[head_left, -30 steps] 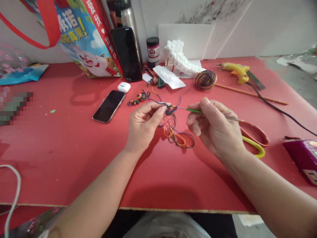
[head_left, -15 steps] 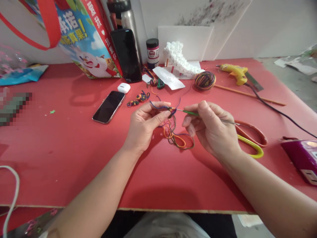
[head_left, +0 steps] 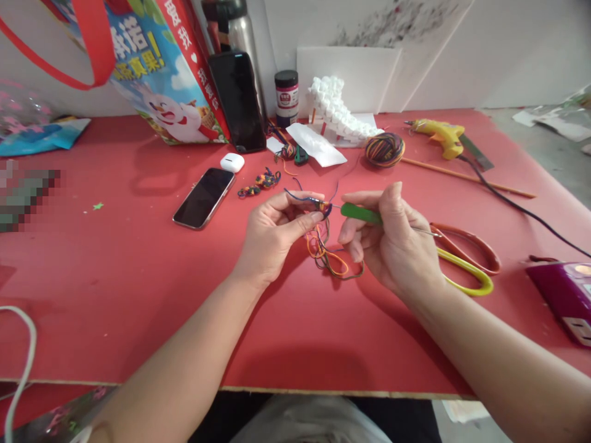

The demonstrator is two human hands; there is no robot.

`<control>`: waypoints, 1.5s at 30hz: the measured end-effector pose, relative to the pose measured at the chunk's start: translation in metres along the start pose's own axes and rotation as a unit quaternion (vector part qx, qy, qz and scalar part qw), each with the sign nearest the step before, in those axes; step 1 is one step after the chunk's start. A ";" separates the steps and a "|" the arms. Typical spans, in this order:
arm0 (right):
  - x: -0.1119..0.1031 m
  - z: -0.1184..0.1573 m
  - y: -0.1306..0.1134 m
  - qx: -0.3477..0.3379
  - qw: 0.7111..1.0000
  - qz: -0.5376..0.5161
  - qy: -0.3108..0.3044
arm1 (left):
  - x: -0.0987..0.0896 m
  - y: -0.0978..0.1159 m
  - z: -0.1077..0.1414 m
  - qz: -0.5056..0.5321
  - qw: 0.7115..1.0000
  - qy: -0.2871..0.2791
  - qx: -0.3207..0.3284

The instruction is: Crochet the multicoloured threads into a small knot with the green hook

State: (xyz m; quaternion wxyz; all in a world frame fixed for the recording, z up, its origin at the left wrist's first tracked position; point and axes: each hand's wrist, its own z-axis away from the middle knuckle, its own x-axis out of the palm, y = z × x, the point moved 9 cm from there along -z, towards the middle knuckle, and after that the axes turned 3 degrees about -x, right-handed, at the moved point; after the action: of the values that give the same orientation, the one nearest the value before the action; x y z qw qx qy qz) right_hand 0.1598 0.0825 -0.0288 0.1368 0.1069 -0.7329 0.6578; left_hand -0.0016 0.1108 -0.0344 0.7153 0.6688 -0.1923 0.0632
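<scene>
Between the thumb and fingers of my left hand (head_left: 274, 237) is a small multicoloured crochet piece (head_left: 324, 208), pinched at its edge. My right hand (head_left: 397, 237) grips a crochet hook (head_left: 360, 213) by its green handle, and the hook's thin metal end reaches to the crochet piece. Whether the tip is inside a stitch I cannot tell. Loose orange, brown and purple yarn (head_left: 335, 264) hangs in loops below the piece onto the red table. A thin strand runs back toward a variegated yarn ball (head_left: 384, 150).
Scissors (head_left: 466, 286) with red and yellow handles lie right of my right hand. Farther back are a yellow glue gun (head_left: 441, 136) with its black cord, a wooden stick (head_left: 471, 177) and a white folded-paper model (head_left: 341, 111). A phone (head_left: 204, 198) and finished-looking crochet bits (head_left: 261, 183) lie left.
The crochet hook has rolled in my right fingers, so its green handle now shows its broad flat side. My right thumb has lifted slightly. My left hand keeps its pinch.
</scene>
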 end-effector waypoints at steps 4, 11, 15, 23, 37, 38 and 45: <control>0.003 0.005 -0.005 -0.042 0.998 0.026 -0.027 | 0.000 -0.003 0.001 0.003 1.000 -0.002 -0.016; 0.008 0.009 -0.027 -0.139 0.971 0.188 -0.052 | 0.007 -0.007 0.003 0.026 0.998 -0.030 -0.050; 0.006 0.006 -0.022 -0.117 0.979 0.152 -0.069 | 0.002 -0.001 0.001 0.028 0.999 -0.009 -0.032; 0.007 0.006 -0.019 -0.113 0.983 0.126 -0.079 | -0.004 0.006 -0.001 0.014 0.999 0.034 0.001; 0.019 0.013 -0.038 -0.188 0.957 0.194 -0.105 | -0.011 0.008 -0.002 0.032 0.997 0.068 0.022; 0.020 0.014 -0.038 -0.192 0.956 0.193 -0.107 | -0.012 0.008 -0.002 0.034 0.997 0.067 0.021; 0.024 0.015 -0.041 -0.209 0.945 0.216 -0.131 | -0.012 0.006 -0.003 0.040 0.997 0.070 0.016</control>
State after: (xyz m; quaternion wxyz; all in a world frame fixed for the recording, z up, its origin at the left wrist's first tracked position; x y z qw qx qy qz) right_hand 0.1500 0.0639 0.0161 -0.0866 -0.0004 -0.8711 0.4834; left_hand -0.0140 0.1160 -0.0336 0.7134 0.6656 -0.1679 0.1413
